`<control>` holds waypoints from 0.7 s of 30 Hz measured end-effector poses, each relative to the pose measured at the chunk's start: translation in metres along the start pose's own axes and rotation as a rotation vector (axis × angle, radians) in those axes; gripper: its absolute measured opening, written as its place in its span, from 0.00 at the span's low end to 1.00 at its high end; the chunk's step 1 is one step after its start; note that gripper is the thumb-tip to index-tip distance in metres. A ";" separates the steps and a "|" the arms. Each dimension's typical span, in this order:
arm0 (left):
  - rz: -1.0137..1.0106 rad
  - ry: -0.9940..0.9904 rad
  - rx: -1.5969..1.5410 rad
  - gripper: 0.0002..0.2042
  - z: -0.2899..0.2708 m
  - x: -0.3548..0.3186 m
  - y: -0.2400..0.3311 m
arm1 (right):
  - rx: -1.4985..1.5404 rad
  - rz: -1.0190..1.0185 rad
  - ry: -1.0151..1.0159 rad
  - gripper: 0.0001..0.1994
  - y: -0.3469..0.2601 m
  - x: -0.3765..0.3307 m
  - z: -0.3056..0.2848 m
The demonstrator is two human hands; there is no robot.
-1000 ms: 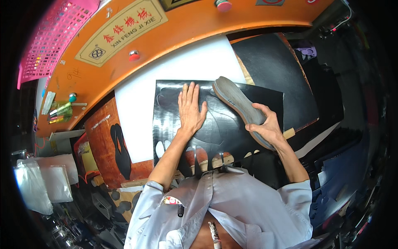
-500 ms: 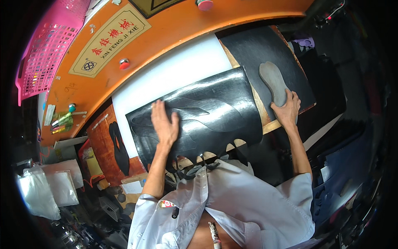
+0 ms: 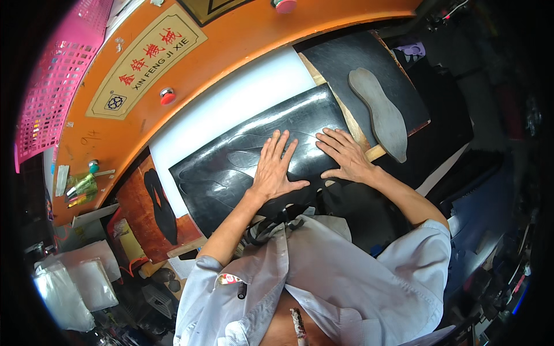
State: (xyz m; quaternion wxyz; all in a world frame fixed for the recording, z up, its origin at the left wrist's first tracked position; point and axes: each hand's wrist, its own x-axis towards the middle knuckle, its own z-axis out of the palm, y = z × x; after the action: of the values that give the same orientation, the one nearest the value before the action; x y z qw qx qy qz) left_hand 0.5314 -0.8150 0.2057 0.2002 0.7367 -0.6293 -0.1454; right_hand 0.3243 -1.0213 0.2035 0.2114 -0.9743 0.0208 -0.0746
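Note:
A glossy black sheet (image 3: 311, 109) with sole-shaped outlines cut into it lies over a white board (image 3: 231, 104). Both of my hands rest flat on the sheet with fingers spread. My left hand (image 3: 276, 167) presses near its middle, over the curved cut lines. My right hand (image 3: 348, 157) lies close to the sheet's right side. Neither hand holds anything. To the right of the sheet, a grey sole-shaped cutting die (image 3: 378, 112) lies apart from my hands, on a black sheet-covered board (image 3: 346, 57).
An orange machine (image 3: 242, 34) with red knobs spans the far side. At left, black sole-shaped cutouts (image 3: 161, 210) lie on a reddish-brown board (image 3: 135, 196). A pink basket (image 3: 57, 86) stands at upper left, and clear plastic bags (image 3: 66, 294) sit at lower left.
My right hand has let go of the die and moved left onto the black sheet. My left hand has slid right across the sheet. The sheet's near edge now sits lower.

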 end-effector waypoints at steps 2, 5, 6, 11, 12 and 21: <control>0.030 0.049 0.004 0.57 0.000 0.003 -0.005 | -0.005 -0.052 0.063 0.41 0.003 0.008 0.001; 0.000 0.012 -0.005 0.55 -0.004 0.009 -0.009 | -0.057 -0.018 0.134 0.32 0.000 0.025 -0.006; -0.014 0.019 -0.027 0.53 -0.005 0.011 -0.010 | 0.009 0.027 0.169 0.31 -0.003 0.032 -0.010; 0.083 0.187 -0.083 0.44 -0.002 0.010 -0.018 | 0.714 0.500 0.312 0.18 -0.029 0.068 -0.014; 0.048 0.169 -0.073 0.40 0.002 0.010 -0.018 | 0.623 0.404 0.365 0.15 -0.033 0.084 -0.006; -0.464 0.412 -0.903 0.25 -0.040 0.025 -0.002 | 0.851 0.736 0.817 0.13 -0.018 0.161 0.061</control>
State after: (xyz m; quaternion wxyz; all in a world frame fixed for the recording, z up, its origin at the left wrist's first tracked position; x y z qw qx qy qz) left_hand 0.5562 -0.8352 0.2411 0.5783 0.7104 -0.2731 -0.2939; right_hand 0.4930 -0.9919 0.1779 0.5618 -0.6301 0.3968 -0.3605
